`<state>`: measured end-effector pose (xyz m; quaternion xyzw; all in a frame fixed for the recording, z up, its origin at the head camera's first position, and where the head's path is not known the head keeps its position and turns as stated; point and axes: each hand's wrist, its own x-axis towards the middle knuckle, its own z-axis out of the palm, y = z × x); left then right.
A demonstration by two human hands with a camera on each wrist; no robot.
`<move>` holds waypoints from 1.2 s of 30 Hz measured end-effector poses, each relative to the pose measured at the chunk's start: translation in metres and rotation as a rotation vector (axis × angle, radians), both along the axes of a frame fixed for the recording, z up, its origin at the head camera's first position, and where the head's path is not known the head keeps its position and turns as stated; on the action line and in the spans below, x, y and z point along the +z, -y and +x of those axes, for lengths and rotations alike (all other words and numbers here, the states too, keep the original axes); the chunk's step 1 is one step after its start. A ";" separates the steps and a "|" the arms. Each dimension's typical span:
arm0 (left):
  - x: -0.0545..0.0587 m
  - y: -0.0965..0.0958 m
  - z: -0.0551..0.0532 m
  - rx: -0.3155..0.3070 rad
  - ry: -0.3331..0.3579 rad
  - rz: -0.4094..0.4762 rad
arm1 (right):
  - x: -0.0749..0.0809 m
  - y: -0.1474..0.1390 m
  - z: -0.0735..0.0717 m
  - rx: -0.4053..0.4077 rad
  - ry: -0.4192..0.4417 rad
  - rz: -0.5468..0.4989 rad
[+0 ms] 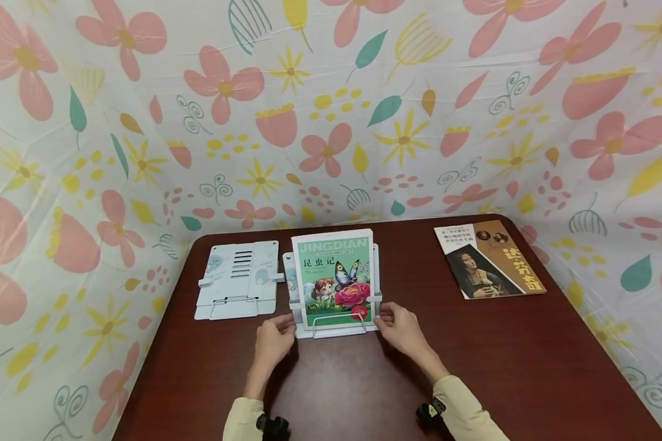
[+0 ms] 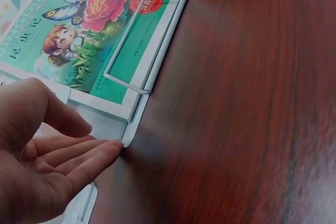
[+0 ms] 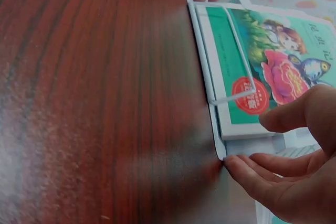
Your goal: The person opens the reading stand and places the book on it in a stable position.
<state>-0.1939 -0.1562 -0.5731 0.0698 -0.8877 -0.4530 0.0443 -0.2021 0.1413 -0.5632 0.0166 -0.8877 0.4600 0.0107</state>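
A green-covered children's book point(image 1: 339, 285) with a butterfly and a red flower leans upright on a white book stand point(image 1: 303, 334). A wire bracket point(image 1: 339, 320) crosses the cover's lower front, with side clips at its edges. My left hand point(image 1: 276, 337) holds the stand's lower left corner, thumb in front and fingertips at the base edge. At the lower right corner my right hand point(image 1: 401, 327) grips the stand the same way. The right wrist view shows the right thumb overlapping the book's edge, with the fingertips point(image 3: 236, 166) at the base corner.
A second white book stand point(image 1: 239, 278), patterned in pale blue, lies folded flat on the left. Over on the right lies a brown and white book point(image 1: 488, 260) with a painted portrait. The reddish-brown table point(image 1: 502, 361) meets a flower-printed curtain point(image 1: 331, 110) behind.
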 end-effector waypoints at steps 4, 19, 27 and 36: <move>-0.001 -0.010 -0.007 -0.026 0.010 0.040 | 0.001 -0.006 -0.002 -0.011 -0.006 0.029; -0.004 -0.035 -0.037 -0.173 0.026 0.118 | 0.000 -0.036 -0.018 -0.029 0.020 0.068; -0.004 -0.049 -0.050 -0.225 0.054 0.101 | -0.001 -0.042 -0.021 -0.038 0.004 0.126; -0.004 -0.071 -0.061 -0.261 0.063 0.118 | -0.004 -0.052 -0.027 -0.046 0.028 0.169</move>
